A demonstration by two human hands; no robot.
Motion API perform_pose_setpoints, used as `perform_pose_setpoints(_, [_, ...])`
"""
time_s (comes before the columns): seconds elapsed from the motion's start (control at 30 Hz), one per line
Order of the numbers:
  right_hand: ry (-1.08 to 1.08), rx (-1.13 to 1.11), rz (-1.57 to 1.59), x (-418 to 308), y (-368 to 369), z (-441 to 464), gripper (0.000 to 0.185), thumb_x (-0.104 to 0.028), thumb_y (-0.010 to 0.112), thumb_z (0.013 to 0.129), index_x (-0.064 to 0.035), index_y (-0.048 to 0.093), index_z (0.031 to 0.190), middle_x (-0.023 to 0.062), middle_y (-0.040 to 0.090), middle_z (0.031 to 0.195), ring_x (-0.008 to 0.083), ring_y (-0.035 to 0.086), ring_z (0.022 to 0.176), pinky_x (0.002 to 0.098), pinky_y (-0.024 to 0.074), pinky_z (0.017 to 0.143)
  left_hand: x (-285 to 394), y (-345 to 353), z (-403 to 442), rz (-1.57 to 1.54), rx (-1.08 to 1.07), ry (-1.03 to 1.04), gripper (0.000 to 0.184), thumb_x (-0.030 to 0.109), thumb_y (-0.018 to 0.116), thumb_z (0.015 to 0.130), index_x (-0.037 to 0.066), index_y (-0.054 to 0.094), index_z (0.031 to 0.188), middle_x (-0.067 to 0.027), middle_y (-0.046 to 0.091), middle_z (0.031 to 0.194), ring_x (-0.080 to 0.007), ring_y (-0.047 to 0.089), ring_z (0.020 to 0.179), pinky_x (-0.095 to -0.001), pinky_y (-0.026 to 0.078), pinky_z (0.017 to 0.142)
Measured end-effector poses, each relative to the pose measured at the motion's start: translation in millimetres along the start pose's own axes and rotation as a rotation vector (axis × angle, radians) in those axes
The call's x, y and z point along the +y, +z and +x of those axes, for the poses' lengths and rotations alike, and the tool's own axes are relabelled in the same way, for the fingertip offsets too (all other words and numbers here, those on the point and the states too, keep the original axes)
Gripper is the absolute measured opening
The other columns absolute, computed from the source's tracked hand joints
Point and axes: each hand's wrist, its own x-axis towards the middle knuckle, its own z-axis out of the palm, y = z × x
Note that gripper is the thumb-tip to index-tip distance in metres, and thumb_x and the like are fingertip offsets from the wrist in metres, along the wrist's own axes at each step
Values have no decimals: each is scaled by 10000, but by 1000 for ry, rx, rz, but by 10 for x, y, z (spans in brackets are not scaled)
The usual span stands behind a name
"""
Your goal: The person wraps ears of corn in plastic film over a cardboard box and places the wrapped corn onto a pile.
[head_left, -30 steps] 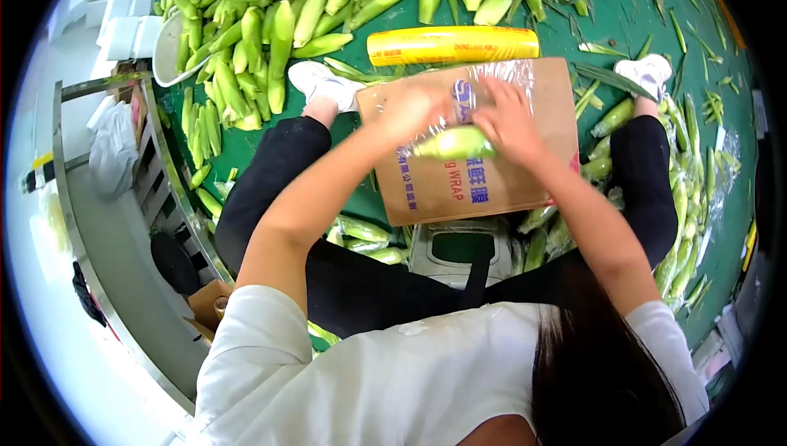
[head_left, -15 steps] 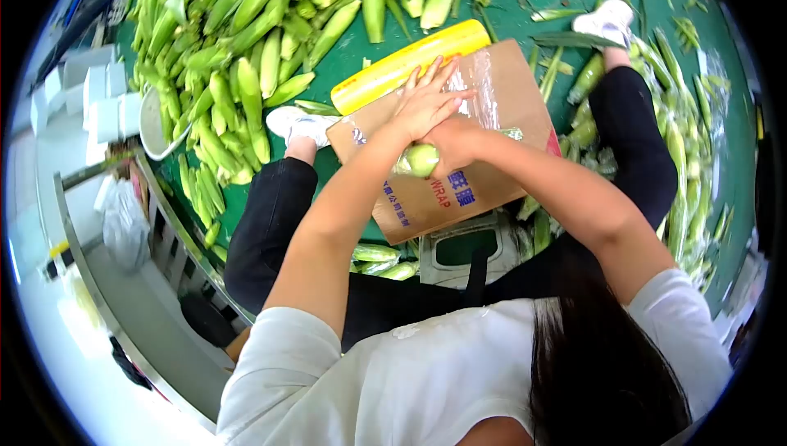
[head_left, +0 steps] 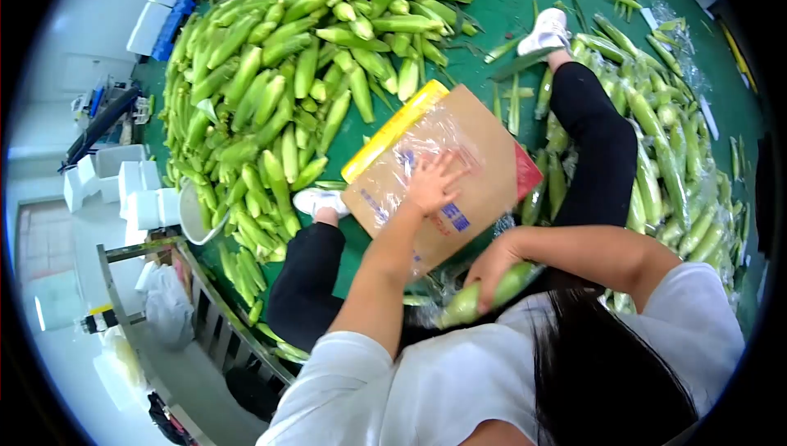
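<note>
My left hand (head_left: 434,185) lies flat with fingers spread on a printed cardboard box (head_left: 488,147), pressing on clear plastic film stretched over it. Along the far edge of the box is a yellow roll of cling film (head_left: 393,130). Close to my body, my right hand (head_left: 494,270) is wrapped round an ear of corn (head_left: 463,305) in its green husk. Shiny film shows around this ear, though how fully it is covered I cannot tell.
A big heap of husked-on corn (head_left: 287,69) covers the green floor (head_left: 508,11) at the far left. Film-wrapped ears (head_left: 656,159) are piled at the right beside my leg. A white bucket (head_left: 197,215) and a metal-framed rack (head_left: 238,331) stand at left.
Both hands were together over the corn on the box. My right hand has come back towards my body with the ear; my left stays on the box, fingers spread. The view has shifted.
</note>
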Motion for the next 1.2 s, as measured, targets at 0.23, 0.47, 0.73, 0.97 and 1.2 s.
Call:
perform_pose_setpoints(0.23, [-582,836,554,595,1245,-1165,664,-470,767,860,-14,589,1308,131,693,1126,203,653,1015,343,522,910,826,252,-185,-69,33,120,533,205,521,908,90,493,1427,-183,436,1501,-346,391,1422,-539,307,1163])
perform_pose_setpoints(0.47, [-475,1124,803,634,1284,-1466,653,-540,701,886,9,624,1231,151,703,1006,237,696,852,370,576,772,1974,-1180,-670,-622,513,47,528,15,610,788,17,603,1316,-170,576,1338,-371,547,1276,-485,410,1100])
perform_pose_setpoints(0.73, [-131,913,70,270,1214,-1526,646,-551,678,903,9,643,1224,138,726,978,232,724,860,316,565,735,2483,-2138,-320,-373,-189,-87,806,200,853,711,92,426,1386,-224,639,1149,-435,644,1043,-497,539,835])
perform_pose_setpoints(0.97, [141,1750,-1100,312,1704,-1135,684,-351,846,698,-139,575,1289,55,669,1039,261,672,971,381,484,774,2583,-2167,-161,-307,-72,-71,571,169,800,769,54,505,1245,-196,681,1074,-423,684,950,-485,548,791])
perform_pose_setpoints(1.2, [-206,1907,-1895,918,1887,-1556,410,-229,625,816,-207,632,1225,-46,608,908,127,585,742,294,428,611,1929,-1819,-424,-1603,-1061,-647,712,418,787,866,46,484,1393,-97,641,1117,-121,589,883,-242,456,600])
